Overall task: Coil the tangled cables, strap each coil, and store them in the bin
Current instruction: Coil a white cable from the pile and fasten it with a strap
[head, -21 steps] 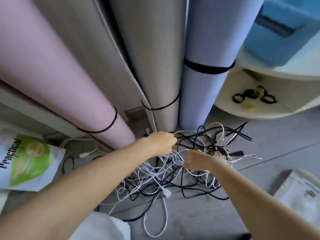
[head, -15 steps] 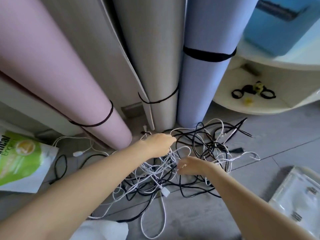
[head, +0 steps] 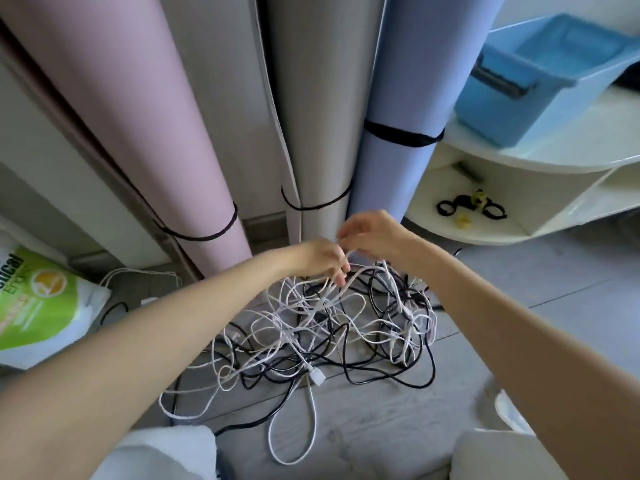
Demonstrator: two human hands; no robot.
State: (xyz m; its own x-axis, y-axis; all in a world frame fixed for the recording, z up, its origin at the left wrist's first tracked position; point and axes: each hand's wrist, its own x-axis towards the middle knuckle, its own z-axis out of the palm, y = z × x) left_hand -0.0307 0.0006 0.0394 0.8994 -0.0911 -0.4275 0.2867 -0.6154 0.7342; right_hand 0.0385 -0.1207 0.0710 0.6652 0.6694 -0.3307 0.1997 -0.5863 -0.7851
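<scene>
A: Cables, white and black, lie in one tangled heap on the grey floor, in front of three upright rolls.

B: Hands?

A: Left hand sits over the top of the heap, fingers curled down, pinching white strands that rise to it. Right hand is just beside and slightly above it, fingertips bent in on a white strand between the two hands. Both have hold of cable; neither is spread flat.

B: Bin?

A: Blue bin stands on the top of a cream shelf unit, upper right, well apart from the heap. Nothing of the cables shows in it. On the lower shelf: black straps in loops, with small yellow bits beside them.

B: Any writing?

A: Green and white bag at far left on the floor. Black letters at its edge read "ctical", cut off by the frame; a second line below starts "En" and blurs out. Round yellow emblem, not legible.

B: Rolls?

A: Pink roll, grey roll, pale blue roll, each bound with a black band. A white plug lies at the heap's near edge.
</scene>
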